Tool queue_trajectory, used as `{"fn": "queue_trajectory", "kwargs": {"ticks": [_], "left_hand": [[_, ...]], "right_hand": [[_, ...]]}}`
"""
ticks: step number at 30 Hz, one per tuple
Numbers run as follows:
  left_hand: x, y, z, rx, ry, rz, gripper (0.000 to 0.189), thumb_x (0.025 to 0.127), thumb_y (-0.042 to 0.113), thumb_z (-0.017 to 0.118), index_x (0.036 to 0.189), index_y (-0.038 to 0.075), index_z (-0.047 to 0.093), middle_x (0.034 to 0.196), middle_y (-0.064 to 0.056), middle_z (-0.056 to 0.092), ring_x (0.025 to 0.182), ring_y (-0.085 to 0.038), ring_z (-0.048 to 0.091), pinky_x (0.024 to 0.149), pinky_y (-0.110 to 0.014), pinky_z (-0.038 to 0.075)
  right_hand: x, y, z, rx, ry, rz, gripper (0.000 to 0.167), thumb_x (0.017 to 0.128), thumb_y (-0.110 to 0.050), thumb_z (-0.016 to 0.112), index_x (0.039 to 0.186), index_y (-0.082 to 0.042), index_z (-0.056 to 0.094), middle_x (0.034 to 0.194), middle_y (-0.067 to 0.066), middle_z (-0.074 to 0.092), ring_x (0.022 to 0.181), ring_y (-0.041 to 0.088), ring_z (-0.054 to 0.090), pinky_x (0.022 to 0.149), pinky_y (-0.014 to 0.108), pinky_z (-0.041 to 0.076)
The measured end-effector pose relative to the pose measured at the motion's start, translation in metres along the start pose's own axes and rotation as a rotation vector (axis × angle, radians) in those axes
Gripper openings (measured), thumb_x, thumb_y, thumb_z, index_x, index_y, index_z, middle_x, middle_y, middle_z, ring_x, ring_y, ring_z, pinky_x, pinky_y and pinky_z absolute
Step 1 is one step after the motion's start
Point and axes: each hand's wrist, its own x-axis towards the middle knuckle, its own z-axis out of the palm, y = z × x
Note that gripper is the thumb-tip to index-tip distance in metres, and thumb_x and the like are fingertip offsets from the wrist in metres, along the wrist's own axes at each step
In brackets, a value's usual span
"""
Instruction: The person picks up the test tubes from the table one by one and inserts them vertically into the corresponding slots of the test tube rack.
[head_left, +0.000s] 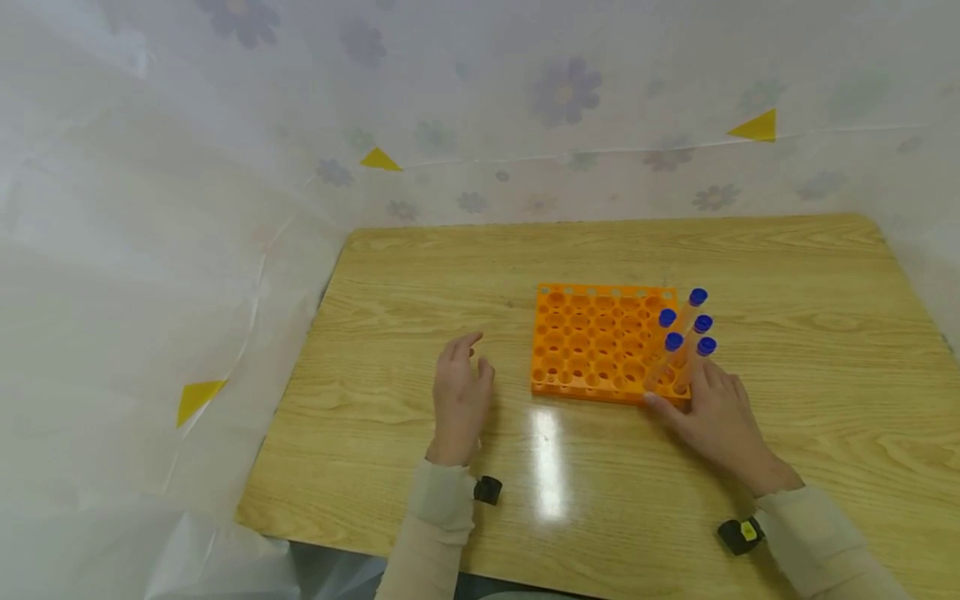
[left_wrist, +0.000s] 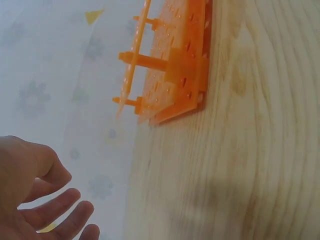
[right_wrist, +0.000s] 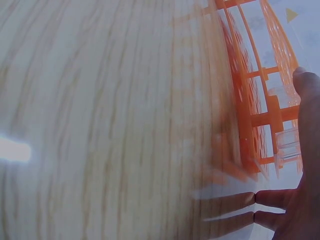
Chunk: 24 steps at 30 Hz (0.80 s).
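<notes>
An orange test tube rack point(head_left: 604, 343) lies on the wooden table, its top full of round holes. Several clear test tubes with blue caps point(head_left: 673, 342) stand in its right end, some leaning. My right hand point(head_left: 723, 425) holds the rack's near right corner. The thumb point(right_wrist: 306, 82) lies at the upper front rim, while the fingers point(right_wrist: 272, 199) reach down past the right end to the table. Left of the rack, my left hand point(head_left: 459, 396) hovers with loosely bent fingers and nothing in them. Its fingers point(left_wrist: 55, 210) are apart from the rack point(left_wrist: 175, 65) in the left wrist view.
The wooden table point(head_left: 405, 283) ends at a flower-patterned sheet point(head_left: 525, 100) behind and a pale sheet point(head_left: 135, 292) on the left. Yellow triangles point(head_left: 381, 159) mark the sheets. A bright light reflection shows on the tabletop before the rack.
</notes>
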Motion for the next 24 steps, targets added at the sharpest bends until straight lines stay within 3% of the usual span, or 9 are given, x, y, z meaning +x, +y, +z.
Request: {"fn": "queue_trajectory", "kwargs": {"ticks": [6, 9, 19, 24], "left_hand": [[-0.001, -0.007, -0.002, 0.053, -0.030, -0.129, 0.042, 0.092, 0.006, 0.060, 0.134, 0.008, 0.059, 0.134, -0.016, 0.057, 0.119, -0.033, 0.058, 0.090, -0.044, 0.056], [-0.002, -0.011, -0.002, 0.077, -0.047, -0.163, 0.047, 0.090, 0.004, 0.061, 0.136, 0.006, 0.056, 0.137, -0.018, 0.055, 0.121, -0.034, 0.056, 0.089, -0.044, 0.055], [-0.009, -0.026, 0.002, 0.160, -0.073, -0.154, 0.057, 0.087, 0.001, 0.065, 0.141, 0.000, 0.048, 0.133, -0.026, 0.052, 0.108, -0.040, 0.057, 0.073, -0.046, 0.055], [-0.010, -0.031, 0.005, 0.196, -0.130, -0.209, 0.060, 0.085, 0.001, 0.063, 0.143, 0.002, 0.045, 0.134, -0.027, 0.049, 0.111, -0.044, 0.053, 0.070, -0.049, 0.055]], "right_hand": [[0.000, 0.001, 0.000, 0.000, -0.003, -0.001, 0.109, 0.091, -0.056, 0.062, 0.159, -0.011, -0.011, 0.146, 0.038, 0.035, 0.129, 0.057, 0.035, 0.103, 0.068, 0.023], [0.001, 0.001, 0.001, -0.004, -0.006, -0.002, 0.109, 0.091, -0.056, 0.062, 0.159, -0.012, -0.012, 0.147, 0.038, 0.034, 0.129, 0.057, 0.034, 0.103, 0.069, 0.022], [0.001, 0.001, 0.000, -0.005, -0.015, 0.005, 0.108, 0.092, -0.057, 0.061, 0.159, -0.008, -0.008, 0.147, 0.037, 0.034, 0.129, 0.057, 0.035, 0.104, 0.068, 0.022], [0.000, 0.000, 0.000, -0.005, -0.012, 0.004, 0.107, 0.092, -0.056, 0.061, 0.159, -0.006, -0.006, 0.146, 0.037, 0.034, 0.128, 0.056, 0.036, 0.104, 0.067, 0.023]]}}
